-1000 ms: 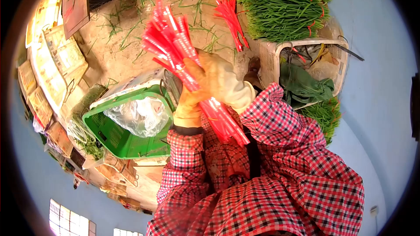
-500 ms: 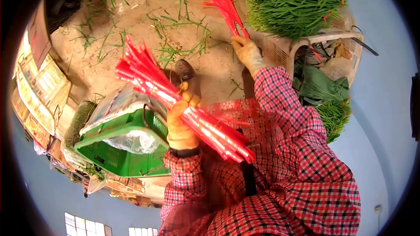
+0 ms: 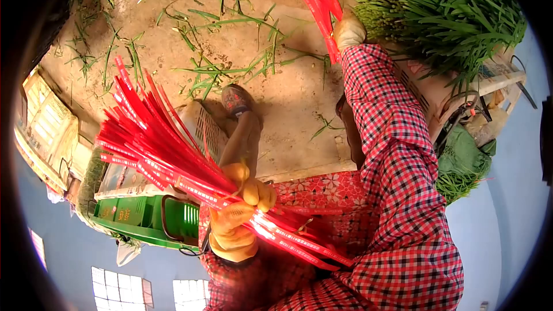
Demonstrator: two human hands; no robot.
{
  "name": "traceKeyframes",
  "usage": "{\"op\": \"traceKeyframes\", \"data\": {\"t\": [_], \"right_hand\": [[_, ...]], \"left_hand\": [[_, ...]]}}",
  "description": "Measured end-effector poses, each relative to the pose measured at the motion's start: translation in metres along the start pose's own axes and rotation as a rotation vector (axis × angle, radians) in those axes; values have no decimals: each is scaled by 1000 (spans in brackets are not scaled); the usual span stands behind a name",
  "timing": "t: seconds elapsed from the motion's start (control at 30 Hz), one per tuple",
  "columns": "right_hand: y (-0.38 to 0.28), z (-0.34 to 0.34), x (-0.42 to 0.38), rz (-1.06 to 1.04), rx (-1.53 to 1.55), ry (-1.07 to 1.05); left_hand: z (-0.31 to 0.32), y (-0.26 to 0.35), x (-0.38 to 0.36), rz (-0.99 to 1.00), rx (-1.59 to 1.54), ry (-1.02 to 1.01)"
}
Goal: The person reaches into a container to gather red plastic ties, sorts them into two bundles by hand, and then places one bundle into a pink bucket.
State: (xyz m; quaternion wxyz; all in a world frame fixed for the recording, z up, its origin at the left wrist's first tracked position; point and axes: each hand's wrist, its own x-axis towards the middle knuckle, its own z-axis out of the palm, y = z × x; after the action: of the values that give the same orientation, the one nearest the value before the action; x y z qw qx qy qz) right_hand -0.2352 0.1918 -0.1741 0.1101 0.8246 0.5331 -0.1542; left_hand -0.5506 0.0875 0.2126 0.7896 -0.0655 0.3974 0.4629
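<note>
My left hand [image 3: 235, 222], in a yellowish glove, is closed round the middle of a thick bundle of red printed plastic strips [image 3: 164, 158]. The strips fan out to the upper left, and their other ends reach across my lap. My right hand [image 3: 349, 31], gloved too, is stretched forward and grips a smaller bunch of red plastic strips [image 3: 314, 0] near its lower end. Right beside that hand lies a large pile of green chives [image 3: 443, 8], leaves to the right and cut stems to the left.
A light-coloured crate [image 3: 501, 89] stands under the chives, with a green bag [image 3: 464, 152] by it. At the left is a green crate [image 3: 129, 219]. Loose green leaves [image 3: 213, 72] litter the brown floor [image 3: 294, 98] around my shoe [image 3: 237, 99].
My right hand has moved forward and right with its strips, up against the chives. My left hand has come slightly lower with its bundle, which is more fanned out. The view has shifted.
</note>
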Motion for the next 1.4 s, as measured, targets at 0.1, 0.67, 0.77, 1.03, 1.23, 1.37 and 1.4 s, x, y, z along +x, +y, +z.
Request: {"op": "traceKeyframes", "data": {"t": [0.1, 0.67, 0.77, 1.03, 1.23, 1.37, 1.4], "right_hand": [[5, -27, -20, -100, 412, -6], [-11, -66, -53, 47, 598, 188], [-26, -8, -61, -22, 436, 296], [-35, -13, -56, 67, 381, -134], [-38, -212, -130, 4, 1235, -607], [-36, -289, -173, -398, 1170, -597], [-39, -310, -184, -390, 1150, -662]], "left_hand": [[5, -1, -1, -12, -22, 80], [6, -15, -1, 0, 83, 149], [-1, -14, 1, 35, -55, 102], [-9, -20, 8, -7, -72, 160], [15, 0, -41, -26, -62, 220], [22, 8, -78, 28, -70, 297], [23, 8, -86, 42, -92, 306]]}}
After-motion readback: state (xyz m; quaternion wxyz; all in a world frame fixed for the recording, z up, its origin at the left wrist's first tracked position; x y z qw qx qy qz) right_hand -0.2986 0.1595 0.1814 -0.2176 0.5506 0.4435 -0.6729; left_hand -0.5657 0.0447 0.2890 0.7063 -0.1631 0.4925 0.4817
